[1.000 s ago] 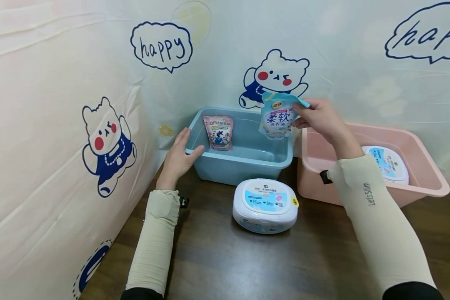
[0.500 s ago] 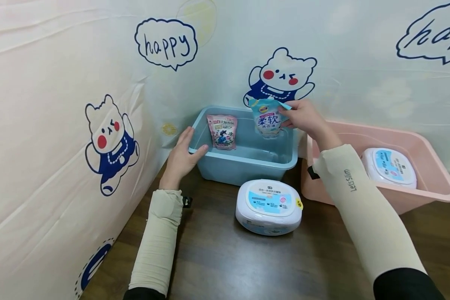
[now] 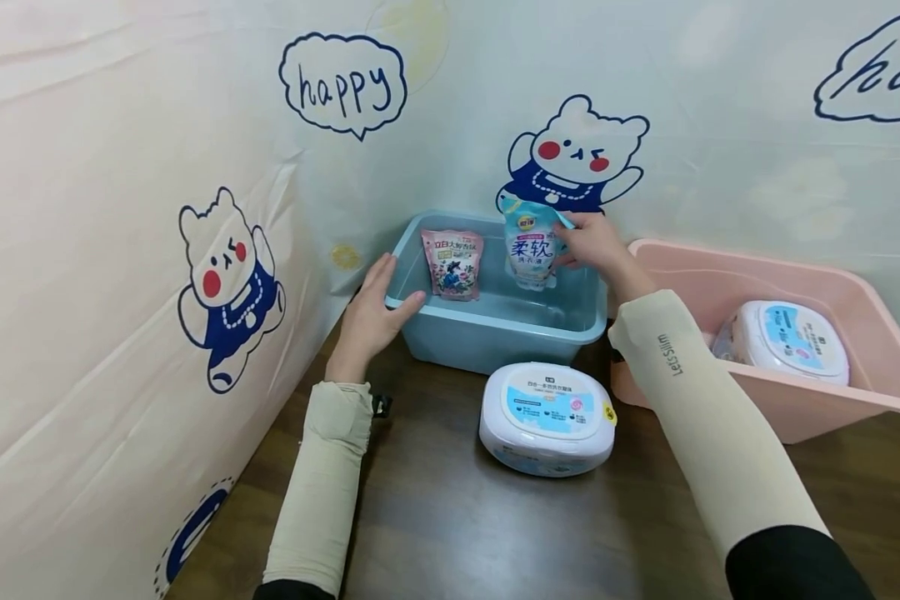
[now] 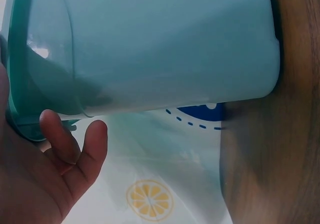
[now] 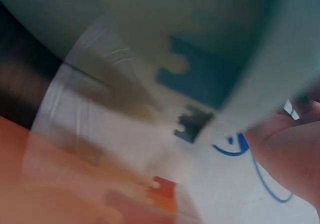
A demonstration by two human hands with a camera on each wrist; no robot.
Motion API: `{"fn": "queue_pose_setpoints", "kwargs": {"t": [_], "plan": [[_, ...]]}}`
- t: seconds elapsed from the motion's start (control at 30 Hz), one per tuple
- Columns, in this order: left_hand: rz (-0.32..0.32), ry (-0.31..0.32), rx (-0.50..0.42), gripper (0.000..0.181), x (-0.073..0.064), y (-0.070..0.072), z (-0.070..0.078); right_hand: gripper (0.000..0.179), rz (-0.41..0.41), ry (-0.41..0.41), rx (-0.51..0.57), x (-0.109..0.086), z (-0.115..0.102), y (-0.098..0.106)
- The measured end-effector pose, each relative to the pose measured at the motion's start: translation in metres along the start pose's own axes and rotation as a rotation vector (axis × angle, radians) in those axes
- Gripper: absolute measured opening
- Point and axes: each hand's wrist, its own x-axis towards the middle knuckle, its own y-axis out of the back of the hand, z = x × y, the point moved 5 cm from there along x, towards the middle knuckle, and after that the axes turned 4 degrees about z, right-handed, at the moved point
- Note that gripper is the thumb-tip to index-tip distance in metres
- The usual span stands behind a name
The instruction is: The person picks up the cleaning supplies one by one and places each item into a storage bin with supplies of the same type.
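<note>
My right hand (image 3: 596, 248) pinches a blue laundry detergent pouch (image 3: 527, 248) by its upper right edge. The pouch hangs upright inside the right part of a blue plastic bin (image 3: 465, 340); whether it touches the floor of the bin cannot be told. To its left, a pink pouch (image 3: 453, 265) stands against the bin's back wall. My left hand (image 3: 371, 321) rests at the bin's left front corner, thumb stretched toward the front rim. In the left wrist view, fingers (image 4: 94, 139) of that hand show loosely bent beside the bin wall. The right wrist view is blurred.
A white oval-cornered tub (image 3: 547, 421) with a blue label stands on the dark wooden table (image 3: 450, 533) before the blue bin. At right, a pink bin (image 3: 810, 408) holds a similar white tub (image 3: 795, 342). Printed cloth (image 3: 457, 150) hangs behind and at left.
My right hand has carried the blue detergent pouch leftward and down into the blue bin. The left hand stays at the bin's corner. The whole view has shifted slightly.
</note>
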Motion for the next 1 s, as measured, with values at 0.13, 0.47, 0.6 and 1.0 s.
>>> {"fn": "queue_pose_setpoints", "kwargs": {"t": [0.13, 0.47, 0.6, 1.0], "plan": [[0.001, 0.014, -0.005, 0.091, -0.003, -0.001, -0.003, 0.05, 0.0, 0.011, -0.052, 0.009, 0.01, -0.009], [0.024, -0.004, 0.011, 0.091, -0.001, -0.003, -0.001, 0.029, 0.062, 0.149, -0.405, 0.021, 0.015, -0.018], [0.031, -0.005, 0.016, 0.091, 0.0, -0.004, 0.0, 0.028, 0.066, 0.195, -0.486, 0.022, 0.017, -0.02], [0.04, -0.001, 0.023, 0.091, 0.0, -0.005, -0.005, 0.048, -0.036, 0.091, -0.705, 0.024, 0.024, -0.039]]}}
